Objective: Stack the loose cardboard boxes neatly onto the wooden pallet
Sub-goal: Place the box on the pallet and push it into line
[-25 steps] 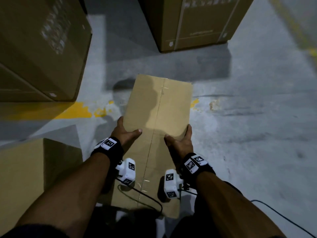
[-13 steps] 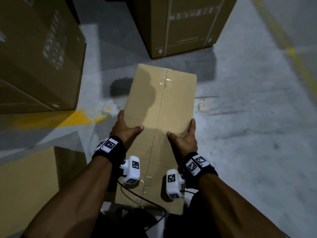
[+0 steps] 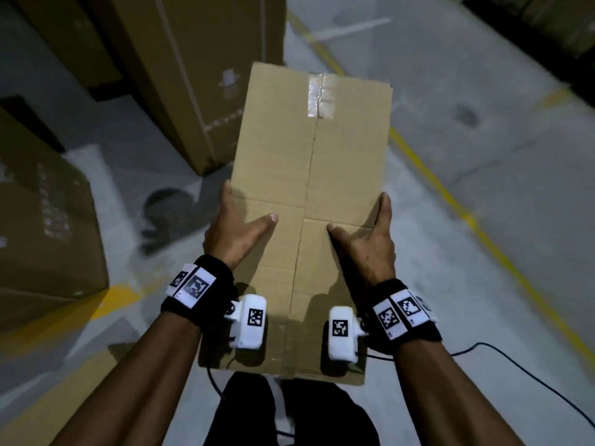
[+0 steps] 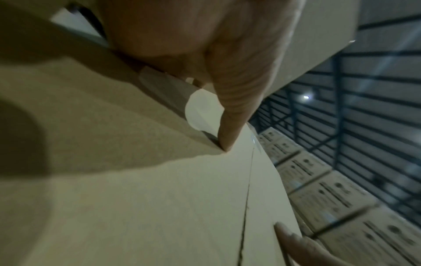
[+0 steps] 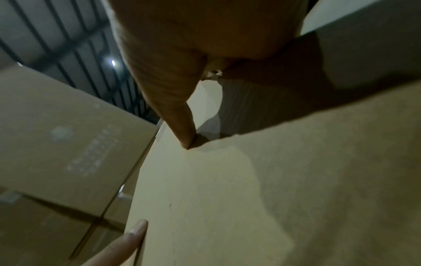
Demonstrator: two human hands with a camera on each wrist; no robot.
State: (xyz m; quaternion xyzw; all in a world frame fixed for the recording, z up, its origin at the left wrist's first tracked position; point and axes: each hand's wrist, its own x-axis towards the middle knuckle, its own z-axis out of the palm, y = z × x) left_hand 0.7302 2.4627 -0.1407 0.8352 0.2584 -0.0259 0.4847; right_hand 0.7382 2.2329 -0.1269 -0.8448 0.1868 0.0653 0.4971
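A long plain cardboard box (image 3: 309,156) with a taped centre seam is held off the floor in front of me, its length pointing away. My left hand (image 3: 235,230) grips its left edge and my right hand (image 3: 367,239) its right edge. Both thumbs lie on the top face while the fingers go down the sides, out of sight. The left wrist view shows the left thumb (image 4: 234,108) pressed on the box top (image 4: 159,198). In the right wrist view the right thumb (image 5: 173,108) presses the box top (image 5: 227,198). No wooden pallet is in view.
A tall cardboard box (image 3: 199,75) stands on the grey floor ahead left, another big box (image 3: 42,220) at the left. A yellow floor line (image 3: 450,201) runs along the right. Stacked printed boxes (image 4: 330,194) and metal racking (image 4: 364,108) lie beyond. A cable (image 3: 515,365) trails right.
The box has come up closer to my head, still gripped the same way by both hands. The view has swung right, so the tall box and floor lines slid left.
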